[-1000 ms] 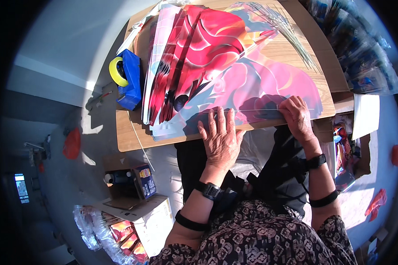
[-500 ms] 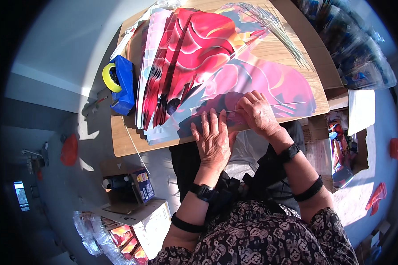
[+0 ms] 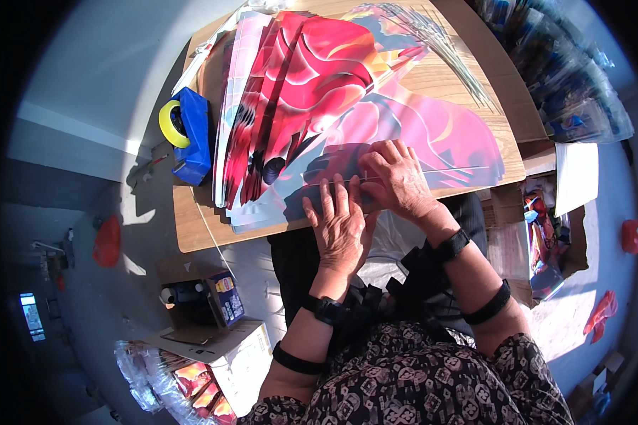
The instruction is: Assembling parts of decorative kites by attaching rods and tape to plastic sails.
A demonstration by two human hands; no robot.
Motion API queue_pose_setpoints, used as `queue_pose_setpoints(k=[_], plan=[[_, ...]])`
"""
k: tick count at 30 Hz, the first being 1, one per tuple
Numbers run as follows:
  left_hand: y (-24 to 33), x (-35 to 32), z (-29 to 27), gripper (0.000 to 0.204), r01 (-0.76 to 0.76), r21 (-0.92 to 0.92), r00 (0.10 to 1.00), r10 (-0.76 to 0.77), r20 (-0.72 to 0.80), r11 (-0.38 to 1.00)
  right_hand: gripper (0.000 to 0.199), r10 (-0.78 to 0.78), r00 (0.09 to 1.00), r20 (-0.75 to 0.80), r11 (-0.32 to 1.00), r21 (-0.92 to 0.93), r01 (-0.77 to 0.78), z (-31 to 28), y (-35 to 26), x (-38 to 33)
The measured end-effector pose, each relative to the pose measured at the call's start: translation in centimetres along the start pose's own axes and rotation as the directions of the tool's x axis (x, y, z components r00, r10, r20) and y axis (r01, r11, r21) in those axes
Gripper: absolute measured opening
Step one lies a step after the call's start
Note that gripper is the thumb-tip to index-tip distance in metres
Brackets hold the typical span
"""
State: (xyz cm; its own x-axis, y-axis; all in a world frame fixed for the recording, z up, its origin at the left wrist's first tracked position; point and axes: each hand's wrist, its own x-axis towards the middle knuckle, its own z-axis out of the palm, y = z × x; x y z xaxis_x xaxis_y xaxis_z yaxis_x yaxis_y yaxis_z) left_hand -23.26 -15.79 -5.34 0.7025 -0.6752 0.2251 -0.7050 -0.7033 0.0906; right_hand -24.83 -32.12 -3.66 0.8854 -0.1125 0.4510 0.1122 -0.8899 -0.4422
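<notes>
A thin pale stick (image 3: pixel 461 168) lies across the near part of a pink and grey printed sheet (image 3: pixel 446 131), close to the table's front edge. My left hand (image 3: pixel 339 237) is open, its fingers spread and resting on the sheet by the stick's left end. Just right of it, my right hand (image 3: pixel 402 185) bends its fingers down over the stick, closed on it against the sheet; the fingertips are partly hidden. A stack of red and pink printed sheets (image 3: pixel 326 60), fanned at its left side, lies beyond my hands.
A blue tape dispenser (image 3: pixel 198 134) with yellow tape stands at the table's left edge. Several thin sticks (image 3: pixel 450 53) lie at the far right of the wooden table (image 3: pixel 475 46). Open cartons stand on both sides, the right one (image 3: pixel 578 244) holding colourful packages. Plastic-wrapped bundles (image 3: pixel 574 78) sit at far right.
My right hand has slid left along the stick, closer to my left hand. My left hand has stayed nearly in place on the sheet.
</notes>
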Motion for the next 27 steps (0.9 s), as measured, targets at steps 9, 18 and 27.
queue_pose_setpoints(k=[9, 18, 27], plan=[[0.2, 0.0, -0.1, 0.062, -0.02, 0.061, 1.0, 0.019, 0.012, 0.998, 0.022, 0.126, 0.991, 0.047, 0.992, 0.006, -0.127, -0.9, 0.6, -0.5], [0.4, 0.0, -0.6, 0.072, -0.002, -0.008, 1.0, 0.002, -0.012, 1.0, 0.011, 0.106, 0.991, 0.077, 0.993, 0.037, -0.109, -3.5, 2.6, -2.0], [0.5, 0.0, -0.3, 0.078, 0.014, -0.008, 1.0, -0.013, 0.011, 1.0, 0.01, 0.115, 0.993, 0.037, 0.993, -0.013, -0.115, -3.5, 2.7, -2.1]])
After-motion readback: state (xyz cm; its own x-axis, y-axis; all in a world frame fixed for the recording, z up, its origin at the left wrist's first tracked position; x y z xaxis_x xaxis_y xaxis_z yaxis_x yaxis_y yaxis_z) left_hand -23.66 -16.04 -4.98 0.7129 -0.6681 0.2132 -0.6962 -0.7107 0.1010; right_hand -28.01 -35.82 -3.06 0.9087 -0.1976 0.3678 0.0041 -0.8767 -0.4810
